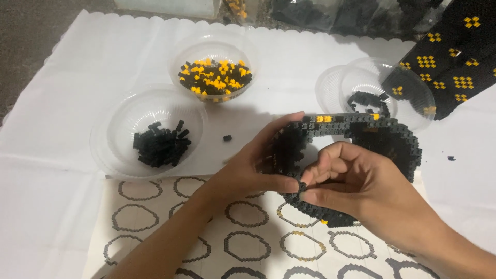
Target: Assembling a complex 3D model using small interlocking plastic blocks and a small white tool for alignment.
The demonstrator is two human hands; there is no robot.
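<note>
Covering nearly the whole table is a white cloth (67,93) with a scalloped far edge; a strip of dark, speckled table top (36,31) shows beyond it at the upper left. On the near part of the cloth lies a printed sheet (248,248) of ring-shaped outlines, running off the bottom of the view. At the upper right a black brick panel with yellow diamond patterns (454,57) leans in from the corner, and dark bags (356,13) line the far edge.

Three clear plastic bowls stand on the cloth: one at the left with black bricks (160,144), one further back with mixed black and yellow bricks (214,75), and a stacked pair at the right (382,93) with a few black pieces. Bare cloth lies open at the far left and the right edge.

Above the sheet, between both hands, is a black brick ring (361,139) with small yellow spots. The left hand (248,168) grips its left side, fingers clenched on the ring. The right hand (356,181) pinches its lower rim between thumb and fingertips. A single loose black brick (227,138) lies just beyond the left hand.
</note>
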